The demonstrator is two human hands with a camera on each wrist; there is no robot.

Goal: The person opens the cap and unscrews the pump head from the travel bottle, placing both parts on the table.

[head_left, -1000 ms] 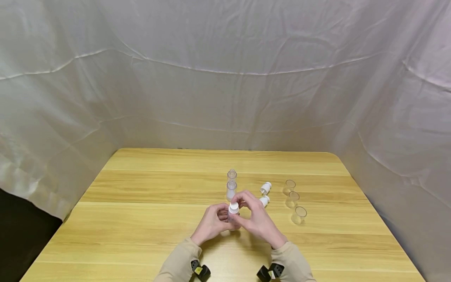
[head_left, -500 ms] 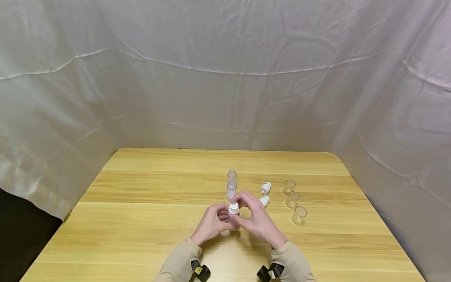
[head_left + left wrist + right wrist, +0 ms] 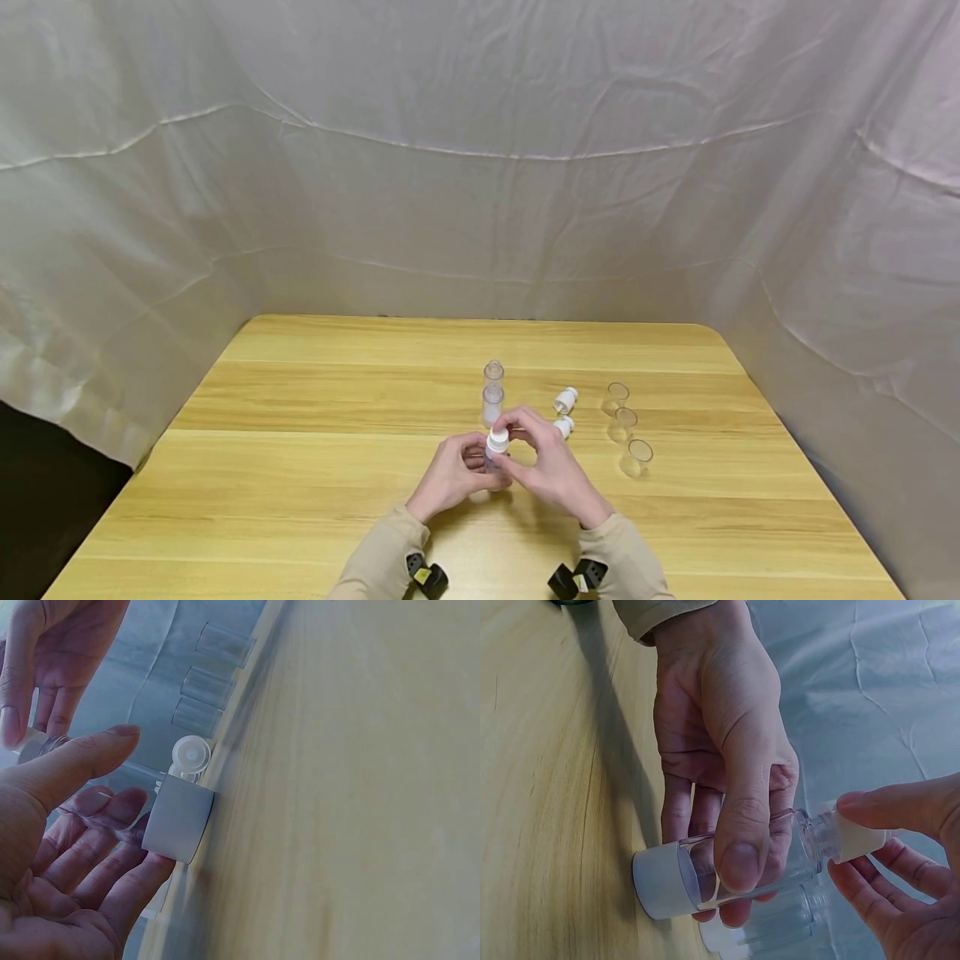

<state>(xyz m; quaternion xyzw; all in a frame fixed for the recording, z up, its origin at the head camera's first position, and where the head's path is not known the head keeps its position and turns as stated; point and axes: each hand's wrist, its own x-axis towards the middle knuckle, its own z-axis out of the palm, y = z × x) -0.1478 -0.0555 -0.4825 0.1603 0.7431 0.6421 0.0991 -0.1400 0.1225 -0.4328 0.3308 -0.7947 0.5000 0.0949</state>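
Observation:
My left hand (image 3: 452,473) grips a clear bottle (image 3: 799,851) with a white base (image 3: 664,881). The bottle stands upright near the middle of the table, its base on or just above the wood. At the bottle's neck, the thumb and fingers of my right hand (image 3: 551,475) pinch a white top piece (image 3: 497,440). In the right wrist view clear neck threads show beneath that piece. Beyond my hands, two similar clear bottles (image 3: 492,404) stand in line. Two white top pieces (image 3: 566,400) lie to their right, the nearer one partly covered by my right hand.
Three clear cups or caps (image 3: 637,458) stand in a row on the right of the wooden table (image 3: 315,475). A pale curtain (image 3: 480,208) surrounds the far edge and the sides.
The right thumb and fingers have shifted very slightly around the white top piece. My left hand and the bottle stay where they were.

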